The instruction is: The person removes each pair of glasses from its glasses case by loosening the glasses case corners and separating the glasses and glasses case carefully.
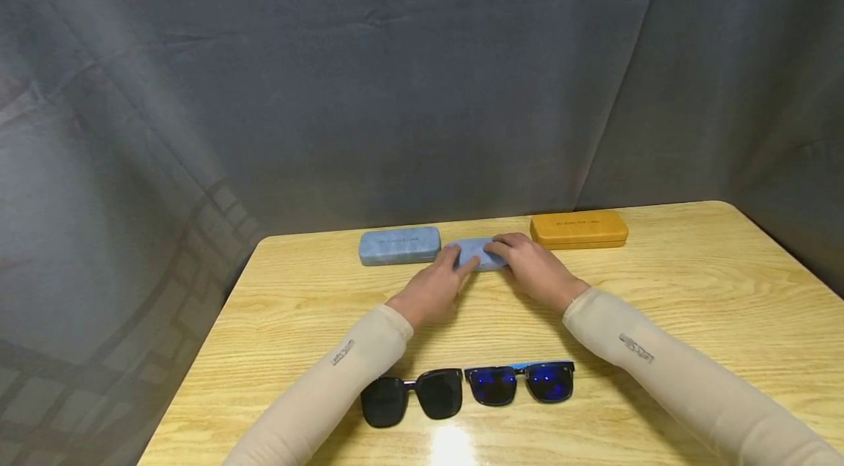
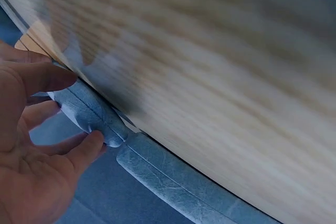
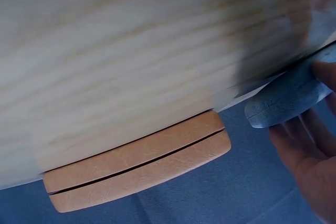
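Note:
A light blue glasses case (image 1: 473,248) with rounded ends lies near the back edge of the wooden table, between two other cases. Fingers and thumb of my left hand (image 1: 431,289) grip its left end. At the right end, my right hand (image 1: 537,272) holds it with the fingers over the top and side. In the left wrist view the closed seam of this case (image 2: 86,107) shows between my fingertips. The right wrist view shows its free end (image 3: 281,103) sticking out past my right fingers.
A greyish-blue oblong case (image 1: 399,246) lies directly left of the held one, and an orange case (image 1: 579,230) to its right. Nearer me are black sunglasses (image 1: 439,394) and blue-lensed sunglasses (image 1: 550,382), side by side. A grey curtain (image 1: 422,100) hangs behind the table (image 1: 692,290).

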Motion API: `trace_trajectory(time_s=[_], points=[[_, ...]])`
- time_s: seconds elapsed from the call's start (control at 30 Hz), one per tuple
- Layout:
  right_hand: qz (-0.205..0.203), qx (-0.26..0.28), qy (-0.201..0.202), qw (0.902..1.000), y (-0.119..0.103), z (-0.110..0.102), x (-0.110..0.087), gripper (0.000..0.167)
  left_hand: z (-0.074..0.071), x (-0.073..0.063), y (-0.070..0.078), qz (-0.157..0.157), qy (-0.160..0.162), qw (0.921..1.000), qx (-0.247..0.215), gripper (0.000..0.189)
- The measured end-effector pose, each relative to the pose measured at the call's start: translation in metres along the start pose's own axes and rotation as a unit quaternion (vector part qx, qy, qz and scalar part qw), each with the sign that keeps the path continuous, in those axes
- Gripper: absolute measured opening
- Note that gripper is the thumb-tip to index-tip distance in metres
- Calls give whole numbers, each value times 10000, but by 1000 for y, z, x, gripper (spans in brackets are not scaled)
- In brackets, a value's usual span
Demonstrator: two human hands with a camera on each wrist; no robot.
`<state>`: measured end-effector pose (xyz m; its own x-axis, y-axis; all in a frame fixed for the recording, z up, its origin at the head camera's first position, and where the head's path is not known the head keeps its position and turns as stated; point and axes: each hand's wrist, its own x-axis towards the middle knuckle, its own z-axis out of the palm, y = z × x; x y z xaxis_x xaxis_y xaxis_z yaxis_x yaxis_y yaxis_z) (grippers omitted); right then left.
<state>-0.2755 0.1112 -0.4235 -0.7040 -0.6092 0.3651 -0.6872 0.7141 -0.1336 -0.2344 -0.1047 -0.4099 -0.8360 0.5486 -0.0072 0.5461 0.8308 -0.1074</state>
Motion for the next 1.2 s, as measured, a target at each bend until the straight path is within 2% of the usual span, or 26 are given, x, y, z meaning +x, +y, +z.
trace_trajectory(time_s=[0.2,0.4,0.63,0.97,1.1,1.2], points=[[110,83,102,9999,3,1,5,46,-3,7,-2,-135,86,9992,-358,65],[177,42,168,9997,5,2,6,44,-3,11,-2,-316,-1,9976,-616,65],[290,70,81,9995,8,3,9,44,-2,18,-2,-443,77,9973,-575,61],[301,86,-156,9994,17,1,5,52,-4,23,-1,-581,-61,9974,-412,64],[539,238,-313,9978,23,-4,0,58,-5,25,0,-503,-29,9980,-393,63],[785,309,-218,9962,34,-10,-5,60,-8,26,0,-438,1,9983,-394,59]])
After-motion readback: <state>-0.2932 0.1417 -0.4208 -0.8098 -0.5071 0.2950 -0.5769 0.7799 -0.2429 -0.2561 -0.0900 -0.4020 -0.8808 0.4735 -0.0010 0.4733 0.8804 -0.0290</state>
